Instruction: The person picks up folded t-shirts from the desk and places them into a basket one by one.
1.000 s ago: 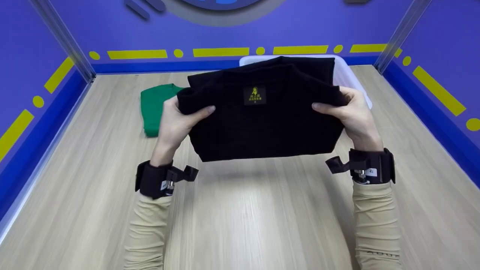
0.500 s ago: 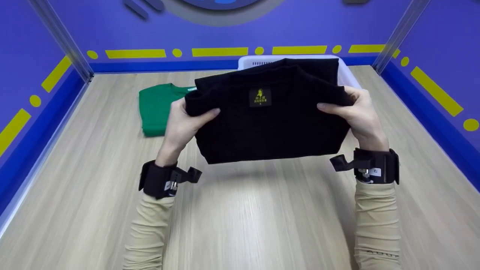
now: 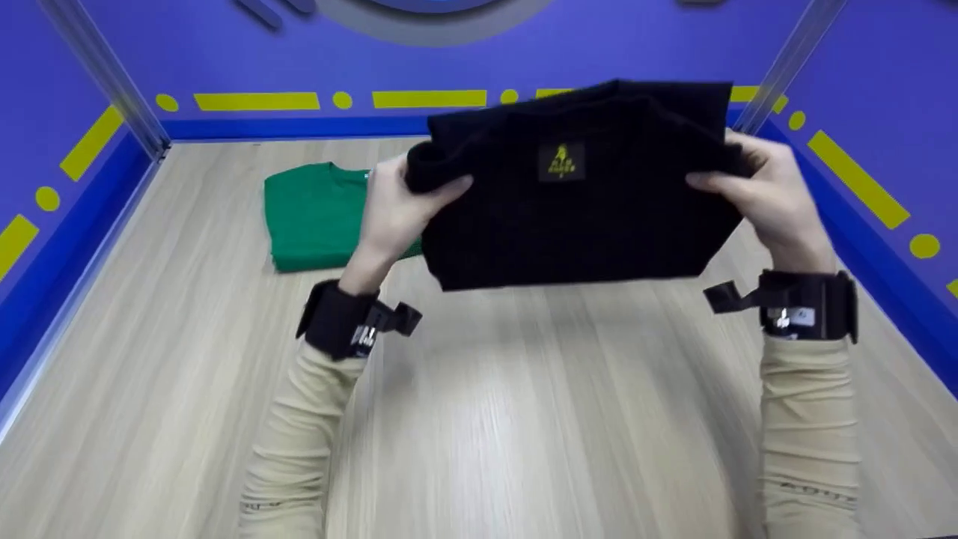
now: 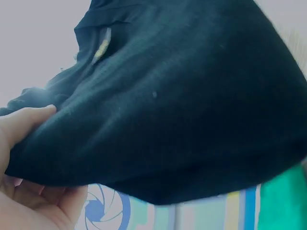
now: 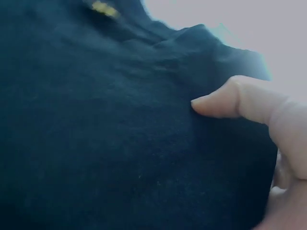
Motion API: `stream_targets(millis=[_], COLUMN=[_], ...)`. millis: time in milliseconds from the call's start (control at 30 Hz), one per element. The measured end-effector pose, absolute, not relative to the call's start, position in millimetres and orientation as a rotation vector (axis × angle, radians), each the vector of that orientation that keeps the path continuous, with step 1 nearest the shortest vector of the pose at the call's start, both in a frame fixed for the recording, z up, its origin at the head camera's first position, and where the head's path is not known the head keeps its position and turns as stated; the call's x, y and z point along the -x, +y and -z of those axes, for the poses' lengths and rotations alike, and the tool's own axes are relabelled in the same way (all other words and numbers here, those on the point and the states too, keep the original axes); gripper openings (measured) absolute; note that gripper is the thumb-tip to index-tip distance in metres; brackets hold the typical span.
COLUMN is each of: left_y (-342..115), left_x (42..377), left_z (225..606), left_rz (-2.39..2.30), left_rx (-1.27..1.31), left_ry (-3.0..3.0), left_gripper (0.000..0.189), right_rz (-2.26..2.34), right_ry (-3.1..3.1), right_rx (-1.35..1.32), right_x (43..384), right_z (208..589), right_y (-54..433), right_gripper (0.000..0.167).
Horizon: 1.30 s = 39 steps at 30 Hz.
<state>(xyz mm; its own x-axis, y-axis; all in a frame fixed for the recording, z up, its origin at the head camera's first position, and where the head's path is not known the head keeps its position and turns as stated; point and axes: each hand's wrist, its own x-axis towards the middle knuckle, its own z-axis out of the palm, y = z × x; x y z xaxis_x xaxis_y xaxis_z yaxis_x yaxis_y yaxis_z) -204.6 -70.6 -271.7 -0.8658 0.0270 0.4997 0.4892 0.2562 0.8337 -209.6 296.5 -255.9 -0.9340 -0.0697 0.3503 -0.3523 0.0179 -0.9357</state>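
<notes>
A folded black T-shirt (image 3: 576, 224) hangs above the table, its neckline up and a yellow-printed label (image 3: 561, 162) inside the collar. My left hand (image 3: 393, 213) grips its left side, thumb on the front and fingers behind. On the opposite side my right hand (image 3: 778, 198) holds it the same way. Close up in the left wrist view, the black cloth (image 4: 182, 105) lies between thumb and fingers. The right wrist view shows the thumb (image 5: 220, 103) pressed on the cloth, with the fingers mostly hidden. A folded green T-shirt (image 3: 318, 217) lies on the table behind my left hand.
The wooden table (image 3: 479, 419) is bounded by a purple back wall (image 3: 419, 67) with yellow marks and by purple side walls. The white basket seen earlier at the back right is now hidden behind the black shirt.
Both hands have moved right and up in view, carrying the black T-shirt along. It now covers the white basket, while more of the green T-shirt shows.
</notes>
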Motion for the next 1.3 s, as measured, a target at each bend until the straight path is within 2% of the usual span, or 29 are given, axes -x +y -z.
stream_targets(millis=[167,400,733,967,1067,1300], left_y=[-51,-18,17,19,19,24], left_x=[226,259,290,300,304,304], left_z=[250,243,278,310,322,332], left_rz=[1.507,1.372,1.467,1.509,1.481,1.497], left_rx=[0.508,0.488,0.399,0.222,0.217,0.295], left_ry=[-2.125,-2.069,-2.1,-2.276,-2.337,-2.459], left_gripper=[0.03,0.033,0.03,0.027,0.028,0.048], right_rz=[-1.906,-1.385,-1.189,-1.085,-1.037,-0.983], right_ry=[-2.082,-2.155,-2.093,-2.242,-2.312,-2.421], right_rx=[-0.333,-0.074,0.079,0.064,0.066,0.138], right_x=[223,249,276,285,288,290], right_z=[233,226,267,303,316,332], right_y=[310,318,335,330,326,321], right_gripper=[0.021,0.019,0.019,0.01,0.014,0.021])
